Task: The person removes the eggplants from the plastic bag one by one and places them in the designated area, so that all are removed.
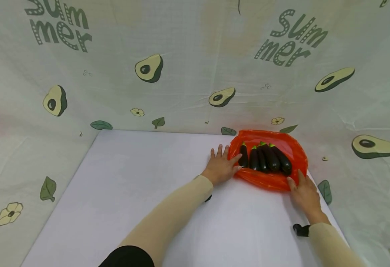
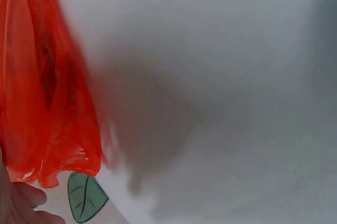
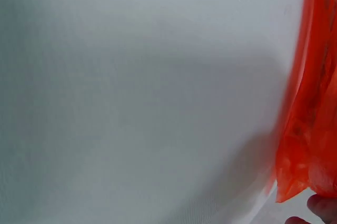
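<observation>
L hand (image 1: 220,168) splayed, R hand (image 1: 305,194) spread, both just touching red bag (image 1: 263,180) w/ eggplants (image 1: 270,158), "summer" (image 1: 283,55) x2 on bkdrop (image 1: 181,33)

Bag (image 1: 265,180) looked thin, glossy, crinkled plastic. Eggplants (image 1: 271,159) showed smooth, shiny. Tabletop (image 1: 141,174) appeared smooth, matt. Backdrop (image 1: 181,48) looked matt, creased, cloth-like.
</observation>
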The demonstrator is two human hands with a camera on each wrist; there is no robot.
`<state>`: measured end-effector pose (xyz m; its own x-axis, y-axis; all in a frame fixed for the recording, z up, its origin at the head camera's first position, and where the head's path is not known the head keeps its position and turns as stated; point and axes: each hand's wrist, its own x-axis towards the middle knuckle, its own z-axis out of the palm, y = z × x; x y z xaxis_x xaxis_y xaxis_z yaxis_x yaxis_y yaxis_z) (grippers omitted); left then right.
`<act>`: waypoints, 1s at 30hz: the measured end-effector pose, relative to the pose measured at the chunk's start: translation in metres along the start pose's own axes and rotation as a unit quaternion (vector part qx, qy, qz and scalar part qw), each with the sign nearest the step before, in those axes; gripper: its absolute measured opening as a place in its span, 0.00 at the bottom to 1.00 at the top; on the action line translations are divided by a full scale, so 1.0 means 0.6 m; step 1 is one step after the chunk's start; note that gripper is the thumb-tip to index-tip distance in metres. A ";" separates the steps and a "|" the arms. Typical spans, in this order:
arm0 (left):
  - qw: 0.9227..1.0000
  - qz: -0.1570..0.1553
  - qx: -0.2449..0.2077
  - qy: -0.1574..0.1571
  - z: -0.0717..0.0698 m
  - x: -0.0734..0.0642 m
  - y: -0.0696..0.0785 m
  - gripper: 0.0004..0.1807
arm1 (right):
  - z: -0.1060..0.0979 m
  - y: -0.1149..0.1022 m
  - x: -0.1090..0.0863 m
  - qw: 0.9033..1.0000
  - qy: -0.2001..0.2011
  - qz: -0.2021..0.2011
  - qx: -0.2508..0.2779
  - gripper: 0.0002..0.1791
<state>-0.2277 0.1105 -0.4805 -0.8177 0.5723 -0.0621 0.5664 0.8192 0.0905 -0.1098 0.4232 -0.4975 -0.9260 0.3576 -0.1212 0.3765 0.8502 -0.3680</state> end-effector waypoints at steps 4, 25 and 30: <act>1.000 -0.003 0.015 0.003 0.003 0.000 -0.009 0.37 | 0.012 -0.010 0.004 1.000 0.006 -0.018 0.011 0.44; 0.991 -0.112 -0.035 0.071 0.019 -0.095 -0.168 0.42 | 0.072 -0.126 0.006 0.979 0.048 -0.189 -0.060 0.41; 0.981 -0.156 -0.027 0.113 0.015 -0.141 -0.199 0.35 | 0.090 -0.183 -0.008 0.969 0.055 -0.231 -0.072 0.42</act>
<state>-0.2255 -0.0354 -0.4949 -0.9559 0.2652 0.1263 0.2832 0.9463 0.1557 -0.1483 0.3072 -0.5066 -0.9910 -0.0409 0.1272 -0.0692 0.9714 -0.2270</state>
